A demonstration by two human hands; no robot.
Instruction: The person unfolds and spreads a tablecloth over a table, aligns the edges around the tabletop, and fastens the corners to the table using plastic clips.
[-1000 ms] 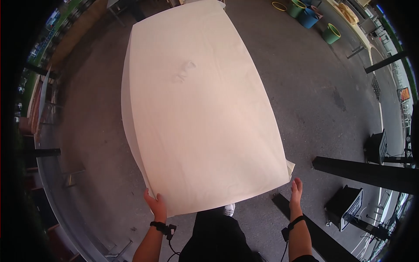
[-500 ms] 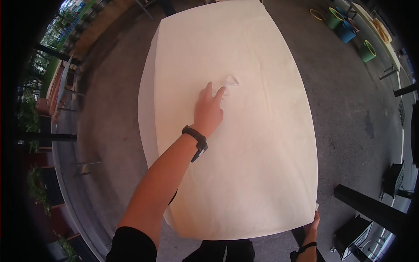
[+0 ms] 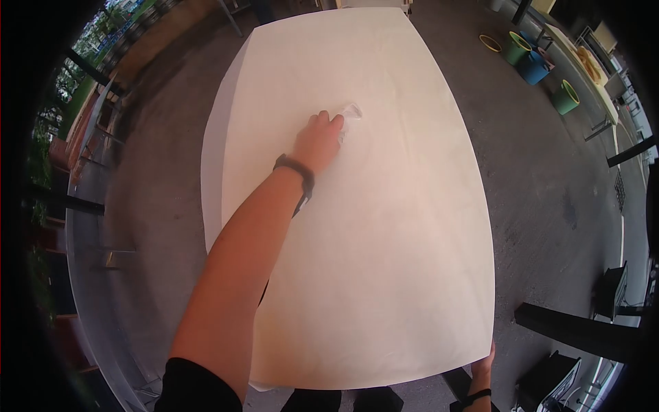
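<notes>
A pale cream cloth (image 3: pixel 371 254) covers a long table in front of me and hangs down on its left side. My left hand (image 3: pixel 320 142), with a black band at the wrist, lies on the cloth left of centre, its fingers curled at a small, clear, crumpled piece (image 3: pixel 353 111) that looks like thin plastic. The hand partly hides that piece. At the table's near right corner is my right hand (image 3: pixel 483 362), against the cloth's edge; its fingers are mostly hidden by the corner.
Green and blue buckets (image 3: pixel 534 67) stand on the floor at the upper right, near a long side table (image 3: pixel 583 69). Black cases (image 3: pixel 549 383) and a dark post (image 3: pixel 576 333) are at the lower right. Another table (image 3: pixel 96 120) is at the far left.
My left hand has come from the near left corner onto the middle of the cloth, and its spread fingers have curled in. My right hand has moved onto the near right corner.
</notes>
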